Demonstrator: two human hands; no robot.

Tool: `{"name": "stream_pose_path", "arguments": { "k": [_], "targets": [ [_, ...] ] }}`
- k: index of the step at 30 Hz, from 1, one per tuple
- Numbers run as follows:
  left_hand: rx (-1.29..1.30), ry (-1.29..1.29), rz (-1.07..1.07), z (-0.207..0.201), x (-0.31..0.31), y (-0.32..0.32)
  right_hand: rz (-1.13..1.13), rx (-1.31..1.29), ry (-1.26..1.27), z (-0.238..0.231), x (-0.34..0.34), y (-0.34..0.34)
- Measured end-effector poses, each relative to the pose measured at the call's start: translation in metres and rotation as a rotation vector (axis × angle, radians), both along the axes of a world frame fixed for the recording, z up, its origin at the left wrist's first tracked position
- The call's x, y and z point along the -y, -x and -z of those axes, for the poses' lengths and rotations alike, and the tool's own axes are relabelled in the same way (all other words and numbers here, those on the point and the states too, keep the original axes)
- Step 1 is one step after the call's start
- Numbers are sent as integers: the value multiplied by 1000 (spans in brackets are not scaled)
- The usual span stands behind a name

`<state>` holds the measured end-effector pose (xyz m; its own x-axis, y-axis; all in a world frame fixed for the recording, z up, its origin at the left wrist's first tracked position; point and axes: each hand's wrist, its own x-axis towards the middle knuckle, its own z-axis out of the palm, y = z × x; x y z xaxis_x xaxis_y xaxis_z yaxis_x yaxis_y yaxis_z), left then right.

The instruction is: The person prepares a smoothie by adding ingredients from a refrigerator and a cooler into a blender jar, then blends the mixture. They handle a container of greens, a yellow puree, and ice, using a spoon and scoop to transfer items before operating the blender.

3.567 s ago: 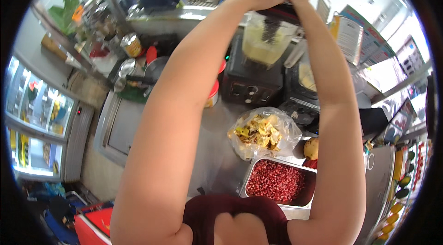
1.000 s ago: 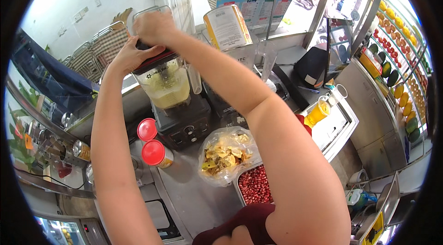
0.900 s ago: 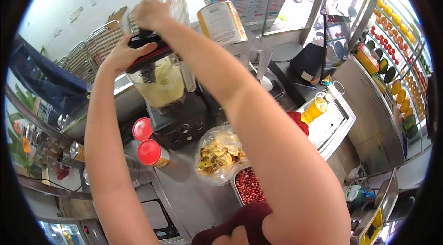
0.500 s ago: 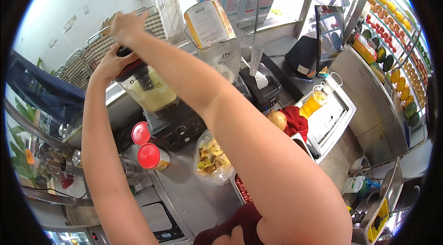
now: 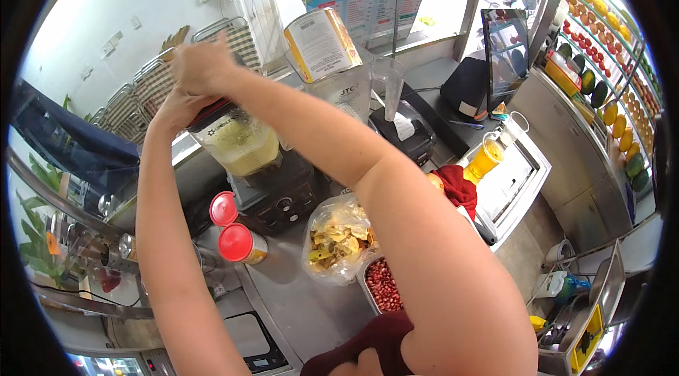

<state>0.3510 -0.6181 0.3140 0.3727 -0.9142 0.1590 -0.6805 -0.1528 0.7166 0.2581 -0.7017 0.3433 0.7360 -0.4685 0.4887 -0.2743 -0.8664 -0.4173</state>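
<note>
A clear blender jar (image 5: 240,144), partly filled with pale yellow-green mix, stands on a black blender base (image 5: 279,195) at the left back. My left hand (image 5: 182,108) is wrapped over the dark lid (image 5: 209,113) at its top. Right above it, my right hand (image 5: 205,68) is smeared by motion, its arm stretched across the counter. Whether this hand holds anything is hidden. Beside the base are a can with a red lid (image 5: 239,243) and another red lid (image 5: 223,208).
A second jar (image 5: 346,101) bears a tilted can (image 5: 322,43). Nearer are a bag of fruit scraps (image 5: 336,241), a tray of pomegranate seeds (image 5: 384,284) and a scale (image 5: 251,340). At right are an orange drink (image 5: 484,158), a red cloth (image 5: 456,188) and a screen (image 5: 506,58).
My right hand has come down closer to the jar lid and my left hand. The whole view has shifted slightly, and more of the pomegranate seeds and scrap bag shows.
</note>
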Motion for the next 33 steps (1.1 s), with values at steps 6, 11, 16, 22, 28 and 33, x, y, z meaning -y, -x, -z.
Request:
{"name": "stream_pose_path", "arguments": {
  "k": [6, 11, 16, 22, 28, 33],
  "targets": [
    [-45, 25, 177, -1, 15, -13, 197, 52, 219, 3, 12, -50],
    [32, 30, -51, -11, -1, 29, 87, 63, 183, 3, 18, -5],
    [-94, 45, 237, 1, 18, -9, 180, 166, 204, 3, 17, -43],
    [145, 56, -137, -3, -1, 15, 104, 33, 73, -9, 26, 2],
    [-69, -3, 272, 12, 12, -35, 14, 75, 244, 8, -3, -40],
    [171, 10, -205, -10, -1, 28, 211, 29, 165, -7, 39, -5]
  ]
}}
